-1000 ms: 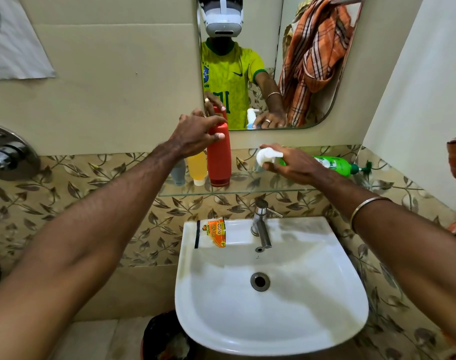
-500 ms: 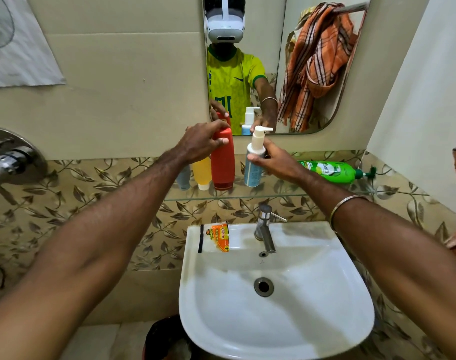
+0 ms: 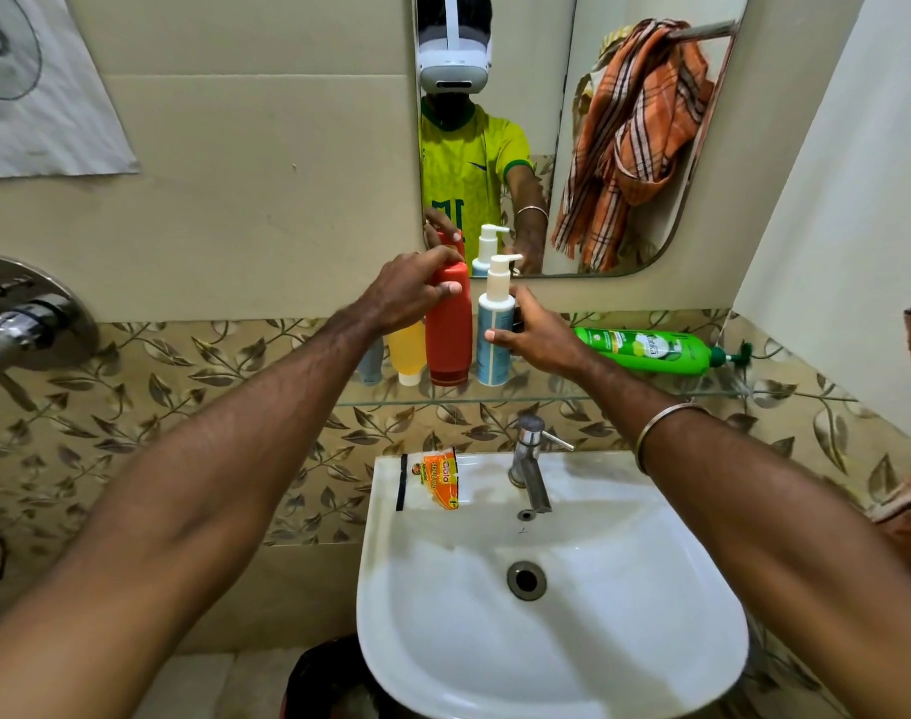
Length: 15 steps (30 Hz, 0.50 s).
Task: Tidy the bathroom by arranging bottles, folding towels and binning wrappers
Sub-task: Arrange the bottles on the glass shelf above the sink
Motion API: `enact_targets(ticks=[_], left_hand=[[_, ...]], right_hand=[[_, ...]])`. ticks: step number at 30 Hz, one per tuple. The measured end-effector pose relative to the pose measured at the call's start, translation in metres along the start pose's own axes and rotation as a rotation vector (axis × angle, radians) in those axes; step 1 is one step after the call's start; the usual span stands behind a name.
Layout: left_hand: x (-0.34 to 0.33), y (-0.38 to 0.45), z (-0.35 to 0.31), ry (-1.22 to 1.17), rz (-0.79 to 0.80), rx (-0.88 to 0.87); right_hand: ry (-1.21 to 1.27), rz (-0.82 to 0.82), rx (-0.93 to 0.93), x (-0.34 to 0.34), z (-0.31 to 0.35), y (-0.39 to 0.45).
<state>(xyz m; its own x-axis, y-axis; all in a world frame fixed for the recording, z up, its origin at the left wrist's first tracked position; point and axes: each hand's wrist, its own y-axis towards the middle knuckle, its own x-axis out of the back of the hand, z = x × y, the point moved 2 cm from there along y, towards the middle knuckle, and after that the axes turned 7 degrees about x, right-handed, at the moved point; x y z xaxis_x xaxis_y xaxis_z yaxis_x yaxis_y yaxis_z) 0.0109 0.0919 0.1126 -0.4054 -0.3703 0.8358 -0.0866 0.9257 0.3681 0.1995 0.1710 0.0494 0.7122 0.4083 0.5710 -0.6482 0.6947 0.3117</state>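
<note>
Bottles step: pump bottle (image 3: 494, 329) upright on glass shelf (image 3: 624, 394), gripped by right hand (image 3: 539, 337); red bottle (image 3: 448, 329) gripped by left hand (image 3: 409, 295). Next: release, stand up green bottle (image 3: 650, 350) lying on its side.

Bare forearms, thin metal bangle (image 3: 666, 425) on right wrist, yellow jersey reflected.

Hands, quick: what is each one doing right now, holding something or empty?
Left hand: grips the red bottle near its top.
Right hand: holds the white-and-blue pump bottle upright on the glass shelf.
</note>
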Motion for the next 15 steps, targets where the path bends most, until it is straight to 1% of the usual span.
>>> enact_targets(ticks=[10,15], left_hand=[[-0.0022,0.0029,-0.0017,-0.002,0.013,-0.007],[-0.0007,0.0051,-0.0004,0.034,0.029,-0.033]], right_hand=[[0.027,-0.007,0.001,-0.0018,0.0,-0.0004],[0.006,-0.002,0.005,-0.0011,-0.001,-0.0001]])
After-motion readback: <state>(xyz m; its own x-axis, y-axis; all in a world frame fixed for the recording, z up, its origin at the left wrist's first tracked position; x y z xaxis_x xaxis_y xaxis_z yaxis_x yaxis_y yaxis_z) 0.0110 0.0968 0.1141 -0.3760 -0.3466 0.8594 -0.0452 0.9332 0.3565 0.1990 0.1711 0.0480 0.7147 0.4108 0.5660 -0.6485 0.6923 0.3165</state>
